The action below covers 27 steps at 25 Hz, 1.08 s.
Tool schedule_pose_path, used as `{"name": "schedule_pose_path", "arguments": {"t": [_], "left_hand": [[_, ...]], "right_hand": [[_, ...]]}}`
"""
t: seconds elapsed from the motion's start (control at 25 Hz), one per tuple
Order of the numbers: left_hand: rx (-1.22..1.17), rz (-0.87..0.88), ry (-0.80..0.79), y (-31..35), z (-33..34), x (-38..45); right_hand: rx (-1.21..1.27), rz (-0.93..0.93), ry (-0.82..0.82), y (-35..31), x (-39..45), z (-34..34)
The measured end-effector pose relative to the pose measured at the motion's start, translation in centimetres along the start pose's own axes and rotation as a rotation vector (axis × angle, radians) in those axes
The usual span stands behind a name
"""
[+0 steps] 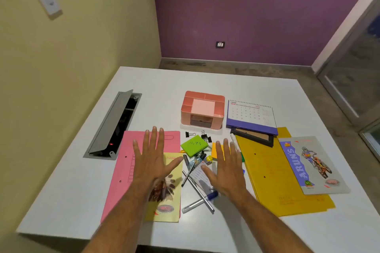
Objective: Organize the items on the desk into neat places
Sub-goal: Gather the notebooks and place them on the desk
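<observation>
Pens [197, 187] heaped between left hand [152, 162] and right hand [226, 168]; both hands spread flat, holding nothing.

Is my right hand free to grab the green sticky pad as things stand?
Probably yes. The right hand is open and holds nothing, and the green sticky pad lies on top of the clutter just ahead and to its left, with nothing over it.

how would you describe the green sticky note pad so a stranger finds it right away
Start at the pink organizer box at the desk's far middle. Just in front of it, atop the pen clutter between both hands, lies the green note pad. It alone is bright lime, with handwriting on top.
</observation>
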State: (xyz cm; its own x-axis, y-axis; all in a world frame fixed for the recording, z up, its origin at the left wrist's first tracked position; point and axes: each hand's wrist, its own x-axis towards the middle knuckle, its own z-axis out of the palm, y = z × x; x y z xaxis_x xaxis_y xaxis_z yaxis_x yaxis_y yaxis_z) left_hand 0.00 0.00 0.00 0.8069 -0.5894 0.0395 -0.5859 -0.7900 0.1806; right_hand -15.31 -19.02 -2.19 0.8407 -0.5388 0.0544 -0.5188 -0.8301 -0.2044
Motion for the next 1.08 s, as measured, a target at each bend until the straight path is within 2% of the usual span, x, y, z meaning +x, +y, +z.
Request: {"name": "schedule_pose_path", "arguments": {"t": [0.12, 0.2, 0.4, 0.52, 0.64, 0.8, 0.88, 1.08], "left_hand": [[-0.021, -0.129, -0.073, -1.3, 0.9, -0.5], [-0.071, -0.257, -0.117, -2.6, 2.0, -1.2], [-0.164, -0.569, -0.228, -5.0, 3.3, -3.4], [-0.218, -0.704, -0.348, -6.0, 4.4, -4.5], [-0.318, -0.762, -0.404, -6.0, 5.4, -5.1], [-0.434, -0.880, -0.367, -6.8, 6.3, -5.3], [-0.524, -0.897, -0.284, -7.2, 6.3, -5.3], [-0.655, -0.793, -0.107, -6.7, 3.7, -4.8]], "right_hand": [[0.300, 0.134, -0.173, -2.2, -1.0, 0.9], [0.515, 0.294, -0.337, -4.5, -2.0, 1.5], [0.809, 0.547, -0.615, -8.5, -3.1, 2.3], [0.932, 0.633, -0.754, -9.7, -3.2, 1.9], [1.103, 0.720, -0.772, -10.6, -2.9, 1.0], [1.175, 0.771, -0.786, -10.7, -3.0, 0.5], [1.161, 0.764, -0.783, -10.6, -3.1, 0.4], [1.214, 0.770, -0.781, -10.9, -3.0, 1.2]]}}
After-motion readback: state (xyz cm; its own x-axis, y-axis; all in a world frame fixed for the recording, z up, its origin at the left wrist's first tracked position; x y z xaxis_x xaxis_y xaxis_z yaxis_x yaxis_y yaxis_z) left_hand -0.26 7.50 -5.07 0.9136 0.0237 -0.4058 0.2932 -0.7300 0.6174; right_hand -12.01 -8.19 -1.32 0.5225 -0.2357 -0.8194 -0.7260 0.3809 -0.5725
